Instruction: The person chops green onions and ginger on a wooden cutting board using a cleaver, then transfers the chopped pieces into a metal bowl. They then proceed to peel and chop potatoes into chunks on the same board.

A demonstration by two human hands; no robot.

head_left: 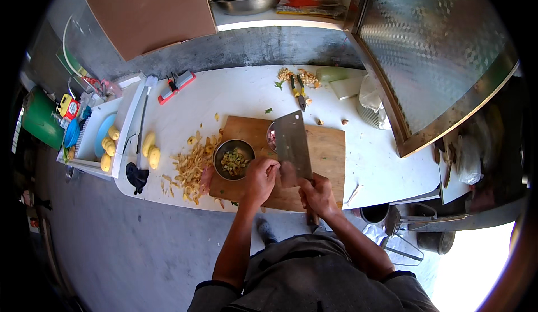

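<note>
My right hand [320,195] is wrapped round the handle of a cleaver, whose broad blade [294,141] stands raised over the wooden cutting board [328,158]. Close to the lower left of the blade is my left hand [260,179], its fingers curled together. Whatever they pinch, if anything, is hidden, and the blade mirrors the hand. Left of it, a steel bowl [216,166] with chopped pale green pieces [233,162] sits on the board. A second bowl [271,137] with reddish-purple bits is partly covered by the cleaver.
Potato peelings [193,163] lie left of the board, with potatoes [150,150] beyond them. Pliers [299,93] and small shells [307,78] are at the back. An open glazed cabinet door [434,48] juts over the right side. A sink [120,155] stands at left.
</note>
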